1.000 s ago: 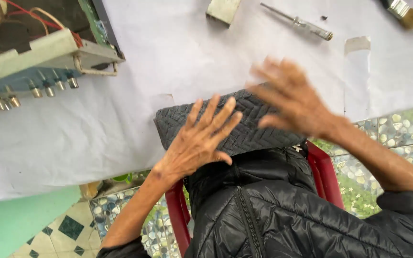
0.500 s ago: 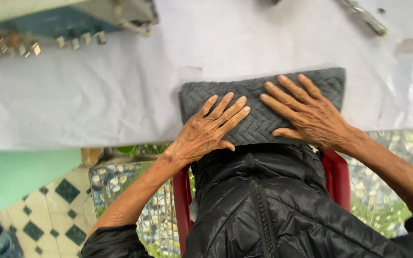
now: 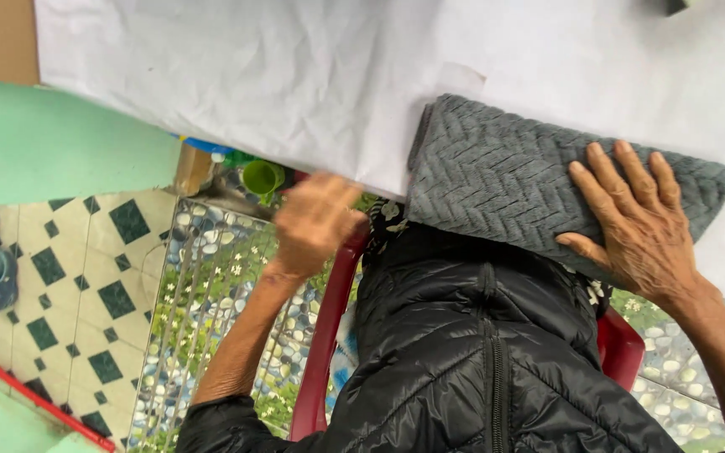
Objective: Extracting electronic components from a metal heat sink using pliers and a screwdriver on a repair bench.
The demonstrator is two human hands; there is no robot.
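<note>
Right hand (image 3: 639,220) flat on grey folded cloth (image 3: 513,180), fingers spread, pointing toward 12 o'clock. Cloth lies at near edge of white-covered table (image 3: 295,75), just above black quilted jacket (image 3: 480,352). Left hand (image 3: 316,222) at 9 o'clock of cloth, blurred, beside red chair arm (image 3: 333,310); finger state cannot be told. Green cup (image 3: 262,177) under table edge.
</note>
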